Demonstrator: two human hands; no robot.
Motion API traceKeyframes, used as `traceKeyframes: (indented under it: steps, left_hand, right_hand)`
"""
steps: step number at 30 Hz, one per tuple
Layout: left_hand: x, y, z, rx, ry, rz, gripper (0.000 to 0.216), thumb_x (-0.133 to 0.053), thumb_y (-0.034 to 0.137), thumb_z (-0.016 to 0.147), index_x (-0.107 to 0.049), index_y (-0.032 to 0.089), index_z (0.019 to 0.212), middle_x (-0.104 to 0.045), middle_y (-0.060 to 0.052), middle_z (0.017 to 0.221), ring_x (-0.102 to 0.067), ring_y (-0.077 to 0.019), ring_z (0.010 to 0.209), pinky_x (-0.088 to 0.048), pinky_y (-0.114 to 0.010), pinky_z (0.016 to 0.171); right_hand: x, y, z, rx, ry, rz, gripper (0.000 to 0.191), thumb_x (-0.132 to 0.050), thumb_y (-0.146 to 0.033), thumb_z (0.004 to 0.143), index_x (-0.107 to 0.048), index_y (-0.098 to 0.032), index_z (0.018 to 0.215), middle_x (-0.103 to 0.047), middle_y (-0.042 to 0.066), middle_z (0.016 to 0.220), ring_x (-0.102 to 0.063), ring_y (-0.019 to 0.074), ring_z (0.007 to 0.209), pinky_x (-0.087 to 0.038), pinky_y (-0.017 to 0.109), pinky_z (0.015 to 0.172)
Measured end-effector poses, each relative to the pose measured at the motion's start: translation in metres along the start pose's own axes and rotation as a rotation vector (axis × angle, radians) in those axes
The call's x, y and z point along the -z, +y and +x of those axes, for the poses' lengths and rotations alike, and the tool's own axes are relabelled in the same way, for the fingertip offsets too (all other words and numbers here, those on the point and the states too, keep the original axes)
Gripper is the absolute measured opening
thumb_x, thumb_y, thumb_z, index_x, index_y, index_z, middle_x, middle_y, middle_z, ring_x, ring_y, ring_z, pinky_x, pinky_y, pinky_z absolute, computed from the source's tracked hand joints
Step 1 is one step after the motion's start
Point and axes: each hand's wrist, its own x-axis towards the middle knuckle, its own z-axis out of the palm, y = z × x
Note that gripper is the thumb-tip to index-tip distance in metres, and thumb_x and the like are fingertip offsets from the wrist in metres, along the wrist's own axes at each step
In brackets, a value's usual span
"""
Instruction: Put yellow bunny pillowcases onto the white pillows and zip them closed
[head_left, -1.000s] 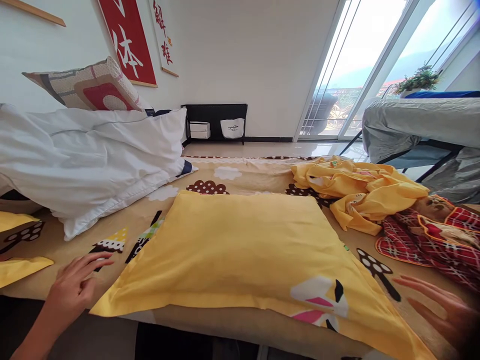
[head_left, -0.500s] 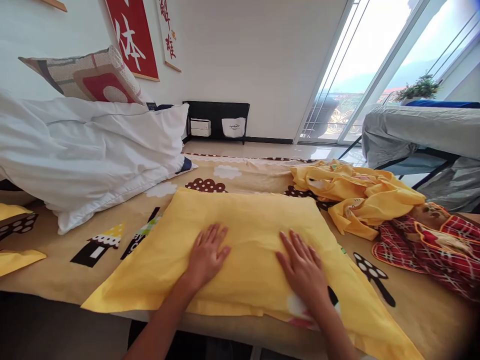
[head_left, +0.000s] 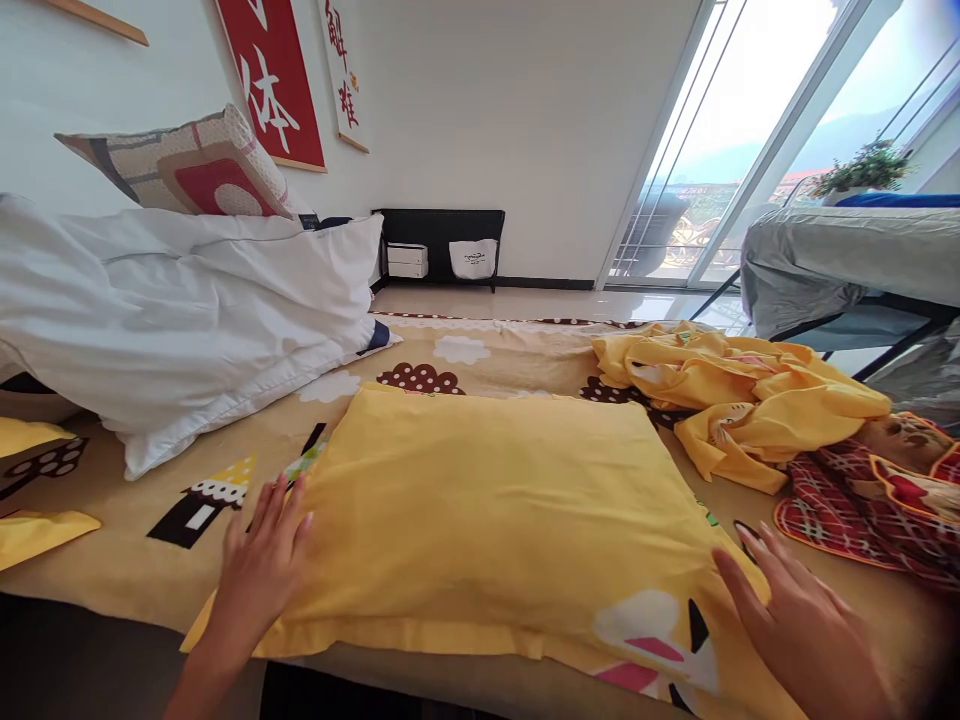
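Note:
A yellow pillow lies flat in front of me, with a white and pink print at its lower right corner. My left hand rests at the pillow's left side, fingers extended, holding nothing. At the right side, my right hand has its fingers stretched out and its thumb over the pillow's edge; whether it presses on the cloth I cannot tell. Beneath the pillow is a tan patterned bedsheet with clouds and little houses.
A large white pillow stands at left, a patterned pillow behind it. Crumpled yellow cloth and a red plaid cloth lie at right. Beyond them stands a plastic-covered table. The bed's front edge runs below the pillow.
Both hands have moved apart from the middle of the pillow, the left one to its left side, the right one to its right side. The pillow's print now shows more.

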Motion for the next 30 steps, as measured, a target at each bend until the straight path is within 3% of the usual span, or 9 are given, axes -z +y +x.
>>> traceKeyframes:
  steps: [3,7,10,13,16,19,22,25,30]
  left_hand:
    - [0.017,0.101,0.059,-0.350,-0.055,-0.203,0.056,-0.024,0.035,0.099,-0.026,0.021,0.153,-0.027,-0.007,0.158,-0.022,-0.0200,0.147,-0.021,-0.047,0.119]
    - [-0.009,0.212,0.118,-0.525,-0.288,-0.308,0.056,-0.026,0.032,0.099,-0.023,0.020,0.154,-0.019,-0.005,0.161,-0.016,-0.0175,0.149,-0.015,-0.044,0.121]
    - [-0.047,0.197,0.134,-0.396,-0.391,-0.245,0.056,-0.025,0.046,0.100,-0.031,0.025,0.151,-0.023,-0.004,0.159,-0.020,-0.0189,0.148,-0.017,-0.043,0.120]
    - [-0.072,0.121,0.136,-0.183,-0.340,-0.163,0.057,-0.021,0.043,0.101,-0.034,0.018,0.150,-0.028,-0.009,0.158,-0.023,-0.0203,0.147,-0.016,-0.041,0.121]
    - [-0.076,0.053,0.134,-0.044,-0.320,-0.105,0.058,-0.020,0.045,0.100,-0.034,0.020,0.150,-0.022,-0.008,0.160,-0.018,-0.0264,0.148,-0.015,-0.054,0.119]
    - [-0.065,0.038,0.138,0.052,-0.392,-0.071,0.062,-0.020,0.054,0.097,-0.034,0.024,0.151,-0.021,-0.009,0.160,-0.021,-0.0331,0.147,-0.022,-0.062,0.113]
    - [-0.049,0.080,0.149,0.003,-0.387,-0.071,0.062,-0.023,0.051,0.097,-0.031,0.020,0.151,-0.024,-0.013,0.158,-0.022,-0.0327,0.146,-0.020,-0.061,0.114]
    - [-0.038,0.158,0.161,-0.273,-0.346,-0.198,0.057,-0.023,0.032,0.098,-0.026,0.016,0.152,-0.022,-0.012,0.159,-0.019,-0.0240,0.148,-0.020,-0.050,0.118]
    - [-0.050,0.254,0.176,-0.554,-0.412,-0.280,0.053,-0.030,0.031,0.097,-0.037,0.018,0.148,-0.028,-0.007,0.158,-0.023,-0.0179,0.147,-0.017,-0.038,0.121]
  right_hand:
    - [0.002,-0.101,0.060,0.326,-0.166,0.171,0.065,-0.027,-0.058,0.093,-0.048,-0.019,0.140,-0.051,0.013,0.142,-0.044,0.0275,0.134,-0.037,0.047,0.110]
    - [-0.022,-0.211,0.103,0.490,-0.515,0.100,0.057,-0.028,-0.047,0.098,-0.038,-0.021,0.147,-0.033,0.008,0.155,-0.024,0.0185,0.145,-0.022,0.042,0.117]
    - [-0.041,-0.194,0.112,0.421,-0.568,0.033,0.057,-0.026,-0.048,0.098,-0.039,-0.023,0.148,-0.031,0.006,0.156,-0.022,0.0192,0.145,-0.020,0.045,0.117]
    - [-0.055,-0.108,0.108,0.216,-0.497,-0.063,0.061,-0.021,-0.050,0.098,-0.030,-0.023,0.152,-0.025,0.006,0.158,-0.019,0.0200,0.146,-0.020,0.048,0.117]
    - [-0.062,-0.025,0.104,0.167,-0.524,-0.122,0.064,-0.021,-0.053,0.096,-0.025,-0.025,0.153,-0.021,0.004,0.159,-0.019,0.0205,0.146,-0.026,0.048,0.115]
    - [-0.054,-0.003,0.113,0.193,-0.541,-0.173,0.063,-0.024,-0.054,0.094,-0.035,-0.026,0.150,-0.033,0.007,0.154,-0.030,0.0254,0.142,-0.035,0.053,0.109]
    - [-0.039,-0.051,0.131,0.234,-0.465,-0.163,0.061,-0.024,-0.048,0.095,-0.046,-0.019,0.143,-0.043,0.014,0.148,-0.040,0.0295,0.137,-0.036,0.055,0.107]
    - [-0.036,-0.135,0.149,0.440,-0.523,-0.010,0.060,-0.023,-0.041,0.097,-0.040,-0.011,0.146,-0.040,0.018,0.149,-0.037,0.0279,0.139,-0.031,0.051,0.111]
    - [-0.068,-0.218,0.162,0.634,-0.614,0.084,0.050,-0.025,-0.044,0.099,-0.050,-0.026,0.140,-0.045,0.004,0.148,-0.036,0.0174,0.139,-0.027,0.037,0.113]
